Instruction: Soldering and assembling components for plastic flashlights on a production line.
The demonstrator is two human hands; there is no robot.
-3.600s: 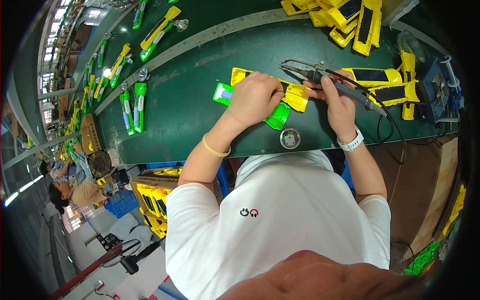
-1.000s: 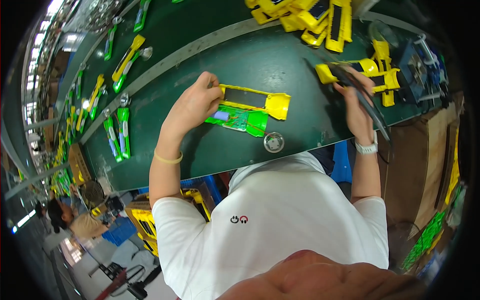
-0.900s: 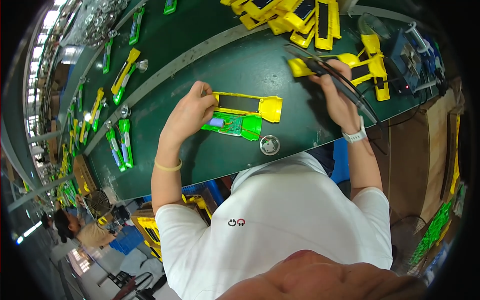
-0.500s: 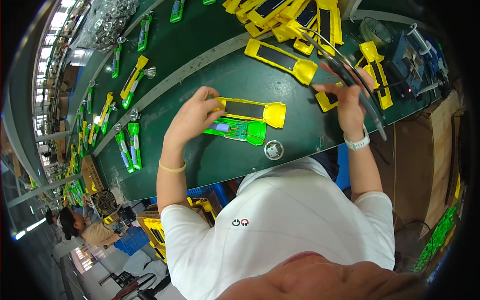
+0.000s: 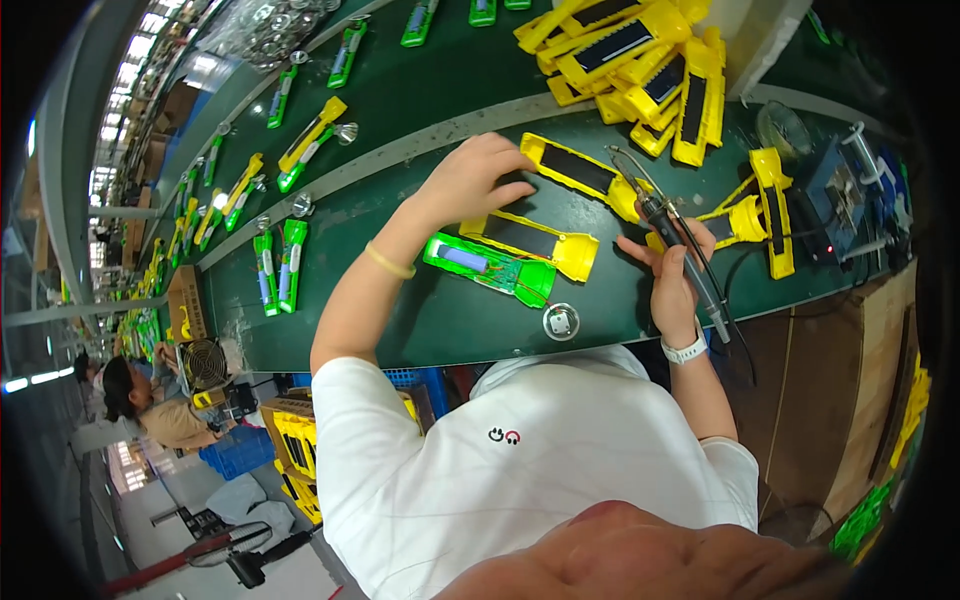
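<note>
My right hand (image 5: pixel 680 270) is wrapped round a soldering iron (image 5: pixel 688 258), its metal tip pointing up and left over a yellow flashlight shell (image 5: pixel 575 172). At that shell's left end is my left hand (image 5: pixel 478 180), thumb and fingers apart; whether the fingertips touch it I cannot tell. Nearer me lies another yellow shell (image 5: pixel 530 240) with a dark panel. Against its near side sits a green shell (image 5: pixel 535 280) holding a purple battery (image 5: pixel 463 260) and a circuit board. Thin wires lead from the board to a round clear lamp head (image 5: pixel 561 321) by the table's front edge.
Yellow shells are heaped (image 5: pixel 650 75) at the back. A blue soldering station (image 5: pixel 835 205) stands at the right, with yellow shells (image 5: pixel 772 210) beside it. Beyond a metal rail (image 5: pixel 390 160), green and yellow flashlight units (image 5: pixel 312 145) lie in rows. Another person (image 5: pixel 150 400) sits at far left.
My left hand has left the yellow shell by the green one and moved away from me to the farther shell. My right hand has brought the iron's tip over that shell. The view has shifted.
</note>
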